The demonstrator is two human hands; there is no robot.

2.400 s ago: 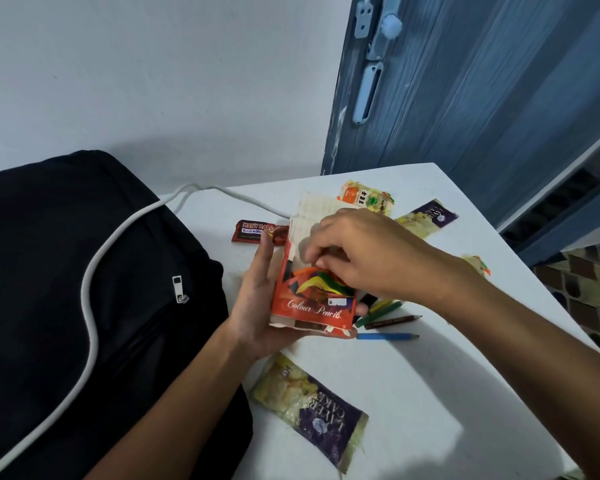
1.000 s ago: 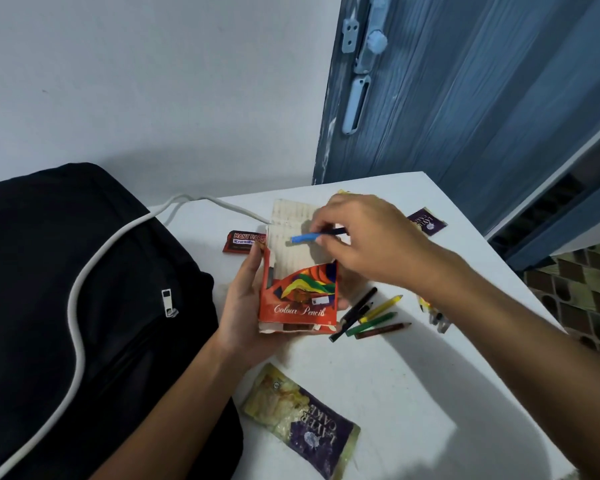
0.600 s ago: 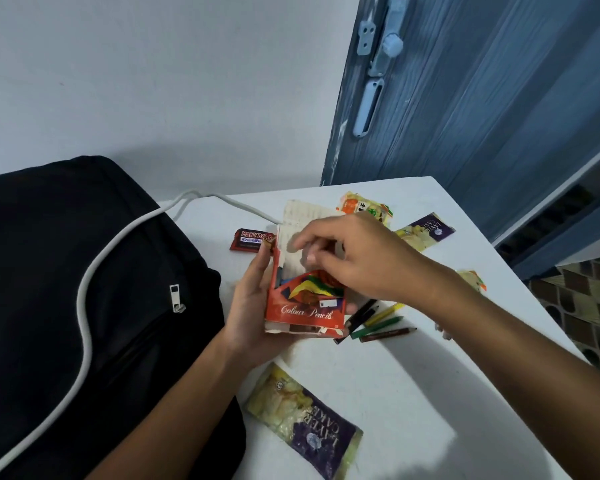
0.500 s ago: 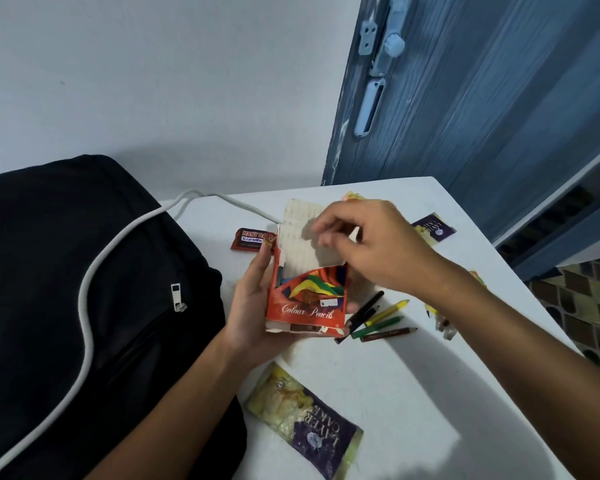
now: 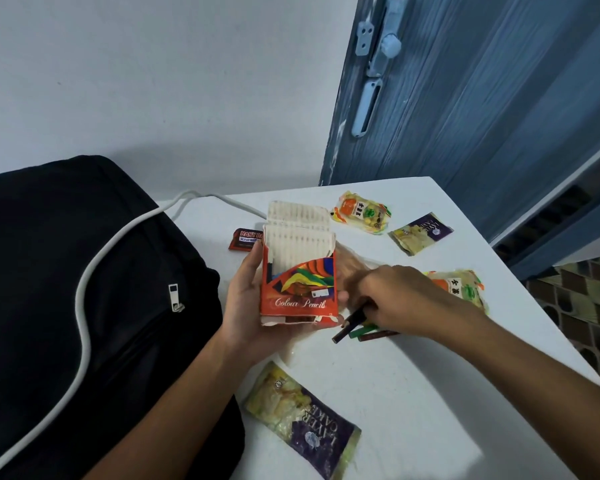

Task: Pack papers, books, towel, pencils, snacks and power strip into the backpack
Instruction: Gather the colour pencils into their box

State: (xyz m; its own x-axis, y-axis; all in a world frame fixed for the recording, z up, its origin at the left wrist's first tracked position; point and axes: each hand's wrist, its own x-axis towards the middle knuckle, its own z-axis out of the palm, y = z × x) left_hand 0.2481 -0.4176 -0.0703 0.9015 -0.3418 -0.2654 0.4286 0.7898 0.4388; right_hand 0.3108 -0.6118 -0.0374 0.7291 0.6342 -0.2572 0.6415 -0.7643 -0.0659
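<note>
Pencils [image 5: 364,329] could roll off the desk [image 5: 413,393]: my right grip [image 5: 392,296] pinched one, my left [image 5: 246,306] held the box [image 5: 297,282].

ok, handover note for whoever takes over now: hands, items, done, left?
Left hand holds the colour pencil box upright, flap open.
Right hand is down on the loose pencils, fingers around a dark one.
Snack packs lie on the table; a white cable lies across the black backpack.
Done: some pencils appear boxed.
Left: the loose pencils, then box and snacks into the backpack. Papers, books and towel not visible.
</note>
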